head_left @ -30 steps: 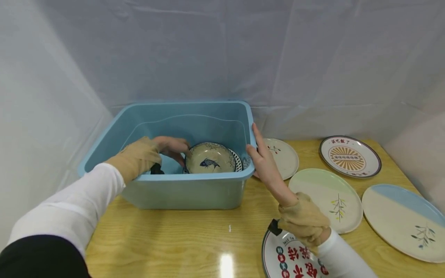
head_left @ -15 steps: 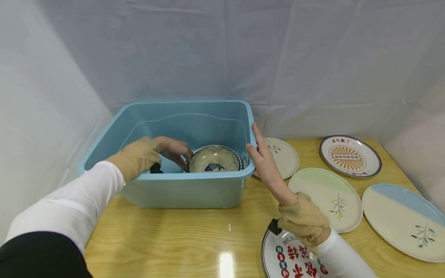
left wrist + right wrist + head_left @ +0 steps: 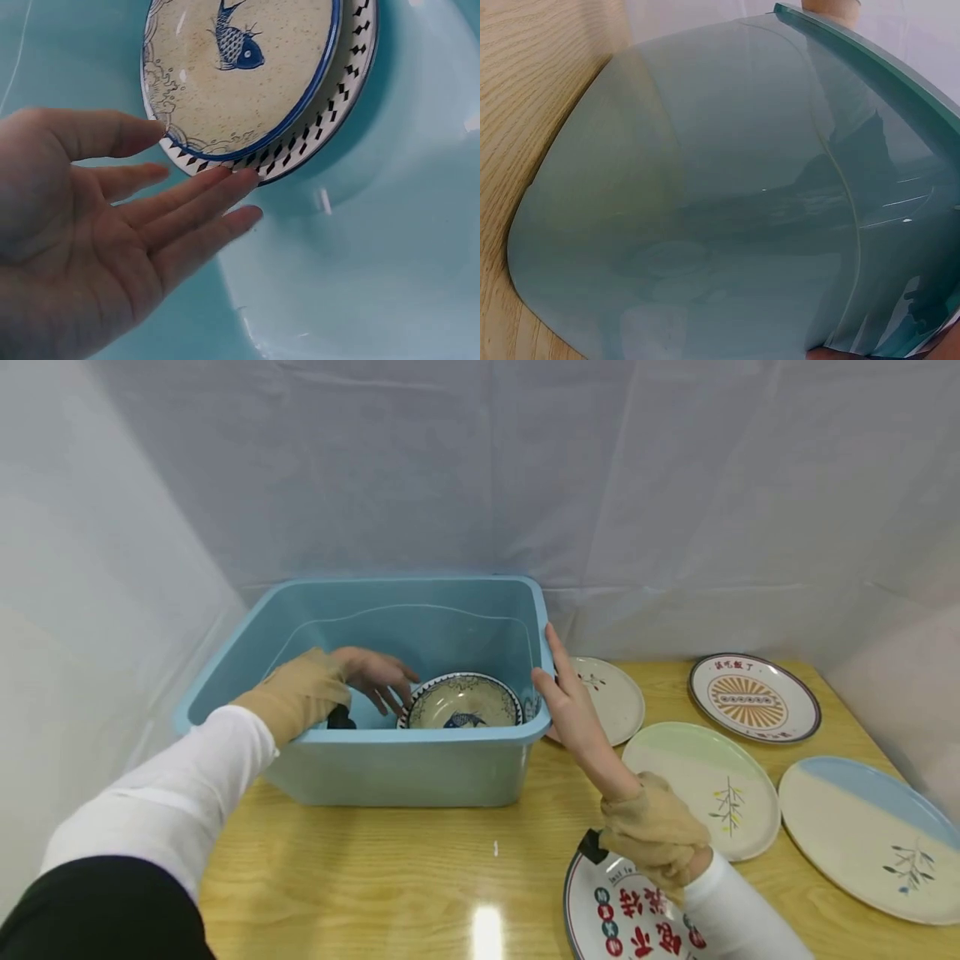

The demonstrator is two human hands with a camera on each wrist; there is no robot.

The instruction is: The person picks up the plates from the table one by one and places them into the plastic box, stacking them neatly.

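Observation:
A cream dish with a blue fish (image 3: 461,703) lies in a light blue plastic tub (image 3: 420,739), stacked on a plate with a black-and-white chequered rim (image 3: 330,127). My left hand (image 3: 375,681) is inside the tub just left of the dish. In the left wrist view the left hand (image 3: 172,202) is spread, with straight fingers at the stack's edge and the thumb beside the fish dish (image 3: 240,67); it holds nothing. My right hand (image 3: 558,693) rests with straight fingers against the tub's right wall (image 3: 727,187), the thumb at the rim.
Several plates lie on the wooden table (image 3: 390,877) right of the tub: a white one (image 3: 611,693), a sunburst one (image 3: 753,696), a green-cream one (image 3: 708,785), a blue-cream one (image 3: 870,835) and a red-lettered one (image 3: 622,918) under my right wrist. White drapes enclose the scene.
The fish dish went from tilted in my left hand to lying flat on the chequered plate. The left hand let go and opened. The right hand stayed on the tub.

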